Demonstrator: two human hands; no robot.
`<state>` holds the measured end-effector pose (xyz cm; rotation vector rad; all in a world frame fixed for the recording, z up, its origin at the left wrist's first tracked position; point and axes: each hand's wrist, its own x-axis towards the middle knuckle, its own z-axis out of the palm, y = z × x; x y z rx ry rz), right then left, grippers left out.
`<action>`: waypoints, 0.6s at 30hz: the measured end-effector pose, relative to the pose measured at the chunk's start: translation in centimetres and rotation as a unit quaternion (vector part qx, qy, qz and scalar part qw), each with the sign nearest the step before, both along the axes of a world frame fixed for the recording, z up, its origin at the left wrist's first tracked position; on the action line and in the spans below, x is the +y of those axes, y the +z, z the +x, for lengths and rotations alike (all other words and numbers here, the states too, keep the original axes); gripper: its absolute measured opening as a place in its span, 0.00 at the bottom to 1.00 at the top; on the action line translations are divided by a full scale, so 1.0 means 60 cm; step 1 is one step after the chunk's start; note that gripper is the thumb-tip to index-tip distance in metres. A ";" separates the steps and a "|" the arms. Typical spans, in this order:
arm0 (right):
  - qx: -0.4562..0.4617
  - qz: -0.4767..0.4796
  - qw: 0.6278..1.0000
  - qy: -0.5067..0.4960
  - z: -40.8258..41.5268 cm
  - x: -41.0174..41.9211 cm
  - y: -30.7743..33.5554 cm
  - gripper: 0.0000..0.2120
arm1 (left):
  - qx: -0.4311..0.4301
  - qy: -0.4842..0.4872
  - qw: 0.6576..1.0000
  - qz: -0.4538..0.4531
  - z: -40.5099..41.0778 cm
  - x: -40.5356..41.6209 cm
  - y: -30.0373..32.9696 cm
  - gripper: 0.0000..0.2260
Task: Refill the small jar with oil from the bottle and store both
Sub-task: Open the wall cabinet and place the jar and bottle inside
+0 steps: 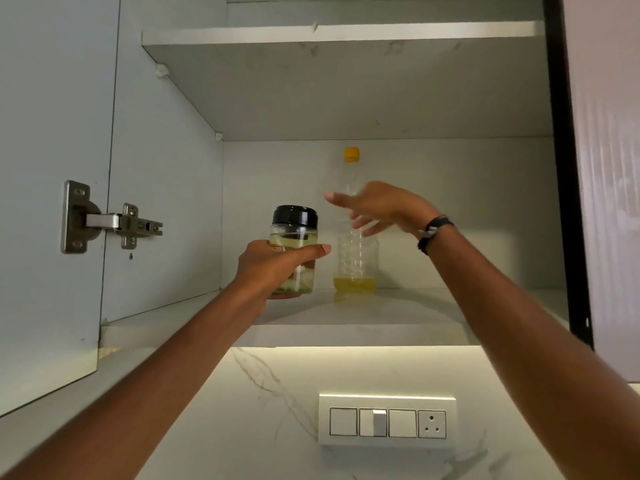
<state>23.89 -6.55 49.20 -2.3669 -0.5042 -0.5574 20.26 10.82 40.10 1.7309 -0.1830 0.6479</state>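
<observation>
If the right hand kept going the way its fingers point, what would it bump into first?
Probably the bottle. The right hand is open, fingers pointing left across the bottle's front; depth is unclear, so it might pass just in front and meet nothing before the cupboard's left wall.

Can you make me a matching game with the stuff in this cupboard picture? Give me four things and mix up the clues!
Things:
1. small clear jar with black lid
2. tall clear plastic bottle with yellow cap
3. silver metal door hinge
4. white switch panel

Clues:
A. on the wall under the cupboard
B. gripped by the left hand
C. on the cupboard's left side
D. standing on the shelf, nearly empty

Pairs: 1-B, 2-D, 3-C, 4-A
</observation>
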 end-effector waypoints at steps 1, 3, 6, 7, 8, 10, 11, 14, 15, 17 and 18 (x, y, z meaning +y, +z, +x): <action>0.065 0.033 0.994 0.083 -0.024 0.011 -0.004 0.40 | -0.003 0.001 1.000 0.000 -0.001 0.000 0.000 0.18; 0.167 0.031 0.967 0.191 -0.051 0.034 -0.024 0.36 | -0.008 0.004 1.000 0.003 -0.001 -0.001 0.002 0.17; 0.190 0.031 0.951 0.242 -0.051 0.065 -0.061 0.20 | 0.002 0.017 1.000 0.013 -0.001 -0.002 0.001 0.17; 0.180 0.040 0.953 0.240 -0.048 0.072 -0.067 0.18 | 0.007 0.020 1.000 0.019 -0.002 -0.002 0.000 0.19; 0.177 0.053 0.954 0.235 -0.045 0.077 -0.071 0.18 | 0.012 0.019 0.999 0.024 -0.003 -0.002 0.000 0.20; 0.179 0.072 0.958 0.213 -0.037 0.082 -0.071 0.17 | 0.024 -0.006 0.999 0.025 -0.006 -0.003 -0.001 0.22; 0.174 0.077 0.962 0.198 -0.032 0.083 -0.071 0.17 | 0.032 -0.024 0.999 0.018 -0.008 -0.003 -0.001 0.24; 0.139 0.080 0.977 0.141 -0.020 0.093 -0.070 0.18 | 0.061 -0.069 0.996 -0.005 -0.014 -0.004 0.001 0.30; 0.125 0.080 0.981 0.125 -0.015 0.097 -0.070 0.19 | 0.069 -0.069 0.995 -0.009 -0.015 -0.006 0.002 0.31; 0.104 0.091 0.985 0.101 -0.005 0.105 -0.072 0.19 | 0.082 -0.052 0.995 -0.006 -0.015 -0.008 0.004 0.33; 0.090 0.096 0.987 0.088 0.002 0.108 -0.073 0.20 | 0.087 -0.038 0.995 0.003 -0.014 -0.009 0.005 0.33</action>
